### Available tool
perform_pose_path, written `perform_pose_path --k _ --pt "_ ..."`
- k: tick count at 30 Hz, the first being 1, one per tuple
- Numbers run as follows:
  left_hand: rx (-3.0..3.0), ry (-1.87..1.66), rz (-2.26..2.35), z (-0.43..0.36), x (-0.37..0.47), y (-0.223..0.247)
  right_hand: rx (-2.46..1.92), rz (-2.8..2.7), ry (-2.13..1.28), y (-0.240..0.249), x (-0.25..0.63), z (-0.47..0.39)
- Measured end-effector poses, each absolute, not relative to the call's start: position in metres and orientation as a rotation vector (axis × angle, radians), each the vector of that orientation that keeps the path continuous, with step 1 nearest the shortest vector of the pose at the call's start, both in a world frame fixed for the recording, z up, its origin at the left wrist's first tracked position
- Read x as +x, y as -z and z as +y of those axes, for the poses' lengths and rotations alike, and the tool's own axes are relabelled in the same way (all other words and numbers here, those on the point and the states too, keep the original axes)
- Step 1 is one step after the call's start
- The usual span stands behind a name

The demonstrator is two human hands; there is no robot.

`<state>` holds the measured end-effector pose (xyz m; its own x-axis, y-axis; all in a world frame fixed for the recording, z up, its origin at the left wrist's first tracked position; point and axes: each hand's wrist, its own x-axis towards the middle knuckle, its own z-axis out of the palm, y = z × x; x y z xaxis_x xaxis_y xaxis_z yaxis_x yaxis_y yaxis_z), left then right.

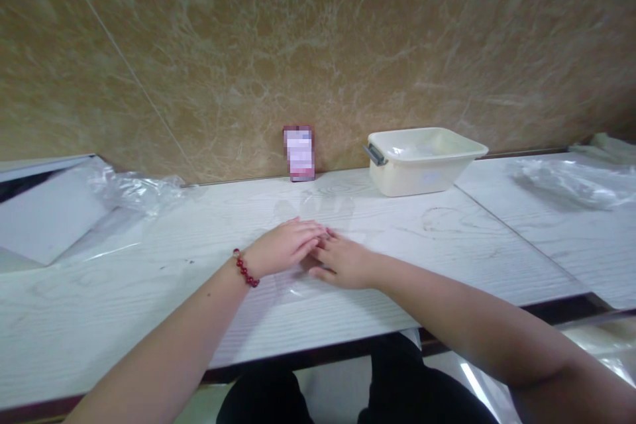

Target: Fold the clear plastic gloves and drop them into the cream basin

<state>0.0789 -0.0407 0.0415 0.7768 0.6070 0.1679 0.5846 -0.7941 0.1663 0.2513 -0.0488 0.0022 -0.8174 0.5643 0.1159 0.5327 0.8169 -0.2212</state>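
Observation:
My left hand (pixel 285 246), with a red bead bracelet (pixel 243 268) at its wrist, lies low over the white wood-grain table (pixel 199 318). Its fingers stretch out to the right and meet the fingers of my right hand (pixel 348 262). Those of the right hand point left, fairly straight, with the thumb apart. The fingertips overlap, which partly hides them. Beneath and around both hands is what looks like a thin clear plastic sheet or bag (pixel 293 293). Neither hand visibly grips anything.
A phone (pixel 301 154) leans upright on the marble-patterned wall. Right of it stands a cream plastic bin (pixel 415 175) with a grey handle. Crumpled clear plastic (pixel 144 191) and a white box (pixel 54 212) lie at left, more clear plastic (pixel 576 182) at far right.

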Motion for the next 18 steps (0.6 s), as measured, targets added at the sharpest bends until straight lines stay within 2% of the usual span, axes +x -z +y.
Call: perform_pose_path --k 5,18 --pt "2.824 -0.21 1.075 -0.029 0.062 -0.045 -0.747 -2.866 -0.35 -0.012 0.256 -0.054" --pt "2.761 -0.064 0.71 0.001 0.08 -0.021 -0.761 -2.971 -0.44 -0.003 0.253 -0.055"
